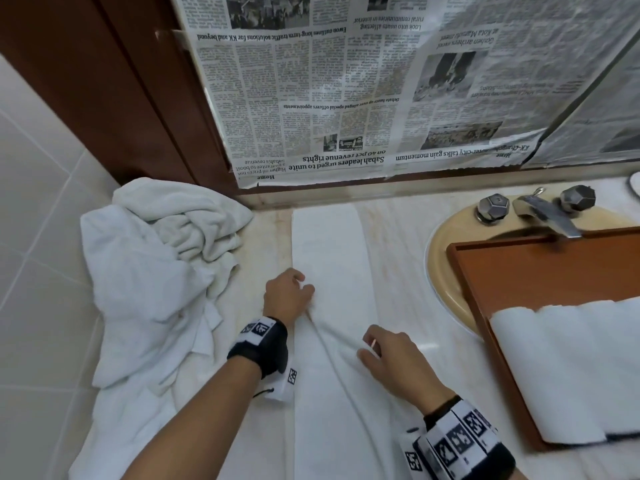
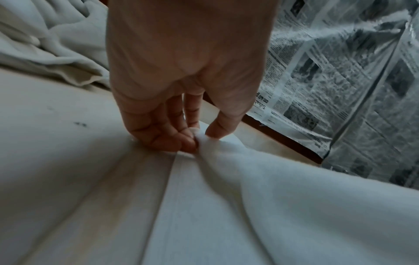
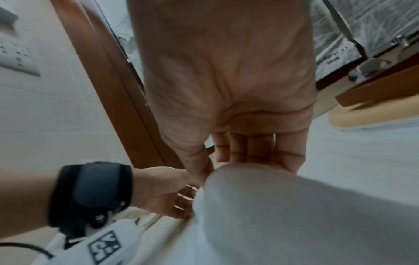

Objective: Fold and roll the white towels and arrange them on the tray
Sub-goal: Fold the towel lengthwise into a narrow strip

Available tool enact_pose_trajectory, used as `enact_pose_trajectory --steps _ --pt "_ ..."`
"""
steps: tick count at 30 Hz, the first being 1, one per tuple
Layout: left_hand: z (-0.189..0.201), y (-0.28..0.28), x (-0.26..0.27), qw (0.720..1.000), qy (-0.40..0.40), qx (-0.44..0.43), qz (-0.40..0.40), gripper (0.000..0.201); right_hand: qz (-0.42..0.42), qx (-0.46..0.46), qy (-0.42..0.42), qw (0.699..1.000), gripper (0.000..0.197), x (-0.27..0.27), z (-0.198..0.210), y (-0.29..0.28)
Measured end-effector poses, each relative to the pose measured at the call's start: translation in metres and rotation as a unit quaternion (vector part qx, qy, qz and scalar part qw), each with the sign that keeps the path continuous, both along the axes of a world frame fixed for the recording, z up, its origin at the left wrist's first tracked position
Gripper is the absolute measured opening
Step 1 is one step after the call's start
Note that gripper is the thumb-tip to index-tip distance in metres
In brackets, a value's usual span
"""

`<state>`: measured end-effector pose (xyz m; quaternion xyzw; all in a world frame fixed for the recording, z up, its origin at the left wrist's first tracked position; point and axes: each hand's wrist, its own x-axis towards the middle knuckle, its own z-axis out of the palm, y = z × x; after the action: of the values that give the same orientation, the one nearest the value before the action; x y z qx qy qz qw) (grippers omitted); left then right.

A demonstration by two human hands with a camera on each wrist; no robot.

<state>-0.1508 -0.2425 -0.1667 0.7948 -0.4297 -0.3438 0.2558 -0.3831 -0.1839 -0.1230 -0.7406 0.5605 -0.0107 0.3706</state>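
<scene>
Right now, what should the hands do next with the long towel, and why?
Probably carry the lifted edge across and lay it flat. The left hand and right hand both pinch one long edge of the towel, raised as a ridge, so this lengthwise fold looks half done. Rolled towels already lie on the tray.

Bare bench (image 1: 398,244) strip open to my right up to the sink (image 1: 446,271) and tray (image 1: 464,292). Left blocked by crumpled towel pile (image 1: 156,258); newspaper-covered wall (image 1: 346,98) closes the back.
</scene>
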Motion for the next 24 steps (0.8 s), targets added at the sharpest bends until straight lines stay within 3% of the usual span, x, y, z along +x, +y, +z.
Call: enact_pose_trajectory --steps 5,13,17,20,24 --pt "0.002 0.001 0.008 0.999 -0.007 0.004 -0.044 0.027 0.057 -0.022 -0.025 0.998 0.023 0.036 0.027 0.039" --pt "0.009 0.019 0.015 0.996 0.01 -0.025 -0.083 0.042 0.11 0.024 0.082 0.99 0.03 0.094 -0.016 0.093" --pt "0.007 0.036 0.019 0.995 0.012 -0.051 -0.087 0.054 0.093 0.042 0.026 0.994 0.025 0.083 -0.026 0.096" --pt "-0.001 0.054 0.023 0.994 -0.002 -0.049 -0.096 0.046 0.04 0.063 -0.054 0.996 0.034 0.062 -0.016 0.084" --pt "-0.016 0.069 0.018 0.987 -0.062 -0.062 -0.137 0.047 -0.012 -0.112 -0.053 0.992 0.049 0.039 -0.018 0.042"
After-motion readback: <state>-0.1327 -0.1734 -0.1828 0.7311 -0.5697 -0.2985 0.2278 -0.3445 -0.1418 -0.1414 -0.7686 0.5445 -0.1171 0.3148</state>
